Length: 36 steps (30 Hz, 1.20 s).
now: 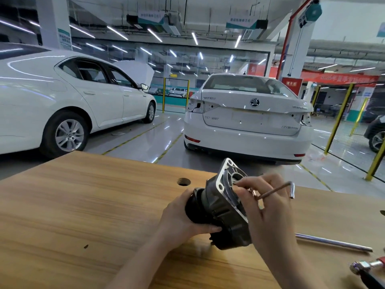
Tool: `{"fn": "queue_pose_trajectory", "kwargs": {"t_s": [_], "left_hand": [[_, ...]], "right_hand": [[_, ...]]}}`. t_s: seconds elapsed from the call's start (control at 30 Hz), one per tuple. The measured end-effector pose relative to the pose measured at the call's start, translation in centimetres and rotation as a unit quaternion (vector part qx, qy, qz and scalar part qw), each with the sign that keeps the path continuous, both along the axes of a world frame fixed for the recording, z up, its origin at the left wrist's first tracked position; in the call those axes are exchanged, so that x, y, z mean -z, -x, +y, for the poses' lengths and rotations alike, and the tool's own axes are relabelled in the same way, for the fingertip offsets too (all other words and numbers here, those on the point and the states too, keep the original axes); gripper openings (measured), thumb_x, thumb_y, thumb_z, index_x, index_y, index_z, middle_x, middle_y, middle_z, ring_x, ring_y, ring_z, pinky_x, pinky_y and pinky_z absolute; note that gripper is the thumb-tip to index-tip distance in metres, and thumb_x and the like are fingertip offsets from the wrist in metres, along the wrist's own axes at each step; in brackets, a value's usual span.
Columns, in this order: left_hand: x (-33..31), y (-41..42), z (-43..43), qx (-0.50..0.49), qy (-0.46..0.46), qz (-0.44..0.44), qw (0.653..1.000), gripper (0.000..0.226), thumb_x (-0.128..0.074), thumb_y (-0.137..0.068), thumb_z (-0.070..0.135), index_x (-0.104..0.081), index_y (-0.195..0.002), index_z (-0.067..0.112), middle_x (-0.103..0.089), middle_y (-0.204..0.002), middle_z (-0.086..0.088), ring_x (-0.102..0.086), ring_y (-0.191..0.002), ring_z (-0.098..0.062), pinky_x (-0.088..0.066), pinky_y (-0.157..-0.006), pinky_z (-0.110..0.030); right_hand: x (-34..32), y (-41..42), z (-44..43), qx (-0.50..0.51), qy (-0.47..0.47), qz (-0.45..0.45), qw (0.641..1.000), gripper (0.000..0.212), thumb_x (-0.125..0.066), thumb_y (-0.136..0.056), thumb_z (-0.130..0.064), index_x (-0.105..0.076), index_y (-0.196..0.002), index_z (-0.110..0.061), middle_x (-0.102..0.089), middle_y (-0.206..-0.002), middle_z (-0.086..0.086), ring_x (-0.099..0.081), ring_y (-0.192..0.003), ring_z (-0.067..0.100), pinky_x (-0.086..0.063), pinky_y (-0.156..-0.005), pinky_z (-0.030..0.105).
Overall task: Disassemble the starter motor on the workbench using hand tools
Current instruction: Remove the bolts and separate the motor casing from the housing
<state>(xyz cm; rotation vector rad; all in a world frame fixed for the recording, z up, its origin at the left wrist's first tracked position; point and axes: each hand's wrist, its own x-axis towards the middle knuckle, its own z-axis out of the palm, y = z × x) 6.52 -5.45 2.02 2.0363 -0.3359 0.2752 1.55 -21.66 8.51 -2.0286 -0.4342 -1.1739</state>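
Starter motor [220, 207] sits tilted on the worktop [83, 205], directly before the person. Its long axis runs left to right, with the flange end toward the right hand [268, 213]. The left hand [179, 217] grips the dark rear body. The right hand pinches an L-shaped key [277, 189], tip at the flange face. The hands are apart, one at each end. A chrome bar [333, 243] lies to the right. White cars [248, 117] stand in the workshop behind.

I can't see the wrench [273, 191] tip behind my right fingers [251, 181]. My left hand [177, 221] covers the motor's [223, 207] rear. At the surface's [83, 195] right corner, a tool [363, 268] runs off frame.
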Motion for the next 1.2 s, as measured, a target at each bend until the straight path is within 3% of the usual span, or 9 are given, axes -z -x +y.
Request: {"fn": "queue_pose_trajectory", "kwargs": {"t_s": [0.2, 0.37, 0.43, 0.57, 0.6, 0.73, 0.83, 0.97, 1.2], "left_hand": [[-0.1, 0.1, 0.1, -0.01, -0.002, 0.006, 1.0, 0.07, -0.08, -0.038, 0.058, -0.05, -0.101, 0.048, -0.061, -0.098, 0.022, -0.055, -0.095, 0.004, -0.047, -0.082, -0.021], [-0.3, 0.3, 0.2, 0.002, 0.008, 0.005, 1.0, 0.074, -0.079, -0.039, 0.059, -0.051, -0.106, 0.044, -0.062, -0.099, 0.018, -0.056, -0.095, 0.001, -0.05, -0.085, -0.028], [-0.3, 0.4, 0.3, 0.004, 0.005, 0.004, 1.0, 0.073, -0.08, -0.042, 0.056, -0.052, -0.107, 0.041, -0.063, -0.1, 0.016, -0.057, -0.095, -0.002, -0.05, -0.086, -0.032], [-0.3, 0.3, 0.4, 0.012, -0.002, 0.006, 1.0, 0.072, -0.081, -0.046, 0.053, -0.052, -0.11, 0.038, -0.063, -0.103, 0.014, -0.057, -0.098, -0.005, -0.05, -0.089, -0.037], [-0.2, 0.3, 0.4, 0.014, -0.005, 0.007, 1.0, 0.072, -0.081, -0.047, 0.053, -0.052, -0.111, 0.039, -0.062, -0.103, 0.014, -0.057, -0.098, -0.005, -0.05, -0.089, -0.037], [-0.2, 0.2, 0.2, 0.008, -0.023, 0.003, 1.0, 0.073, -0.082, -0.047, 0.055, -0.049, -0.111, 0.043, -0.06, -0.105, 0.018, -0.054, -0.1, -0.002, -0.05, -0.089, -0.033], [0.0, 0.0, 0.1, 0.006, -0.043, -0.003, 0.999, 0.074, -0.082, -0.047, 0.056, -0.048, -0.112, 0.044, -0.059, -0.107, 0.018, -0.053, -0.101, -0.001, -0.048, -0.089, -0.031], [0.4, -0.2, -0.1, 0.003, -0.061, -0.021, 0.998, 0.076, -0.077, -0.044, 0.063, -0.047, -0.111, 0.045, -0.057, -0.103, 0.02, -0.051, -0.096, 0.003, -0.045, -0.081, -0.022], [1.1, -0.7, -0.6, -0.017, -0.095, -0.06, 0.994, 0.079, -0.076, -0.041, 0.067, -0.045, -0.11, 0.047, -0.056, -0.107, 0.022, -0.048, -0.094, 0.004, -0.035, -0.073, -0.01]], "right_hand": [[1.8, -0.7, 1.4, 0.015, 0.002, -0.029, 0.999, 0.036, -0.048, -0.076, -0.038, -0.063, -0.1, -0.016, -0.037, -0.094, -0.013, -0.043, -0.092, 0.027, -0.028, -0.078, 0.025], [2.2, -0.6, 0.9, -0.005, 0.053, -0.007, 0.999, 0.063, -0.059, -0.059, -0.052, -0.062, -0.109, -0.014, -0.04, -0.113, -0.012, -0.034, -0.105, 0.007, -0.03, -0.093, 0.019], [2.3, -0.5, 1.0, -0.007, 0.071, -0.005, 0.997, 0.064, -0.066, -0.056, -0.051, -0.058, -0.112, -0.022, -0.04, -0.122, -0.011, -0.039, -0.116, 0.021, -0.022, -0.103, 0.018], [2.6, -0.6, 0.9, -0.018, 0.091, -0.001, 0.996, 0.071, -0.069, -0.056, -0.05, -0.043, -0.121, -0.036, -0.019, -0.144, -0.022, -0.032, -0.132, 0.041, -0.031, -0.103, 0.051], [2.6, -0.7, 0.7, -0.04, 0.086, 0.012, 0.995, 0.076, -0.071, -0.055, -0.047, -0.039, -0.124, -0.04, -0.013, -0.146, -0.03, -0.028, -0.137, 0.033, -0.032, -0.105, 0.05], [2.7, -1.5, -0.9, -0.091, 0.078, 0.014, 0.993, 0.084, -0.073, -0.058, -0.032, -0.029, -0.129, -0.043, -0.007, -0.146, -0.038, -0.014, -0.132, -0.017, -0.025, -0.102, 0.009], [3.2, -1.9, -1.4, -0.072, 0.071, 0.006, 0.995, 0.065, -0.063, -0.07, -0.039, -0.037, -0.13, -0.034, -0.021, -0.148, -0.017, -0.022, -0.13, -0.011, -0.027, -0.1, 0.019], [4.0, -2.1, -1.5, -0.062, 0.0, -0.013, 0.998, 0.048, -0.066, -0.072, -0.031, -0.052, -0.118, -0.023, -0.031, -0.142, 0.001, -0.031, -0.119, -0.015, -0.024, -0.1, 0.003], [6.2, -2.6, -3.6, -0.02, -0.205, 0.072, 0.976, 0.041, -0.066, -0.08, -0.008, -0.056, -0.112, -0.031, -0.037, -0.134, -0.017, -0.033, -0.115, -0.018, -0.031, -0.095, 0.004]]}}
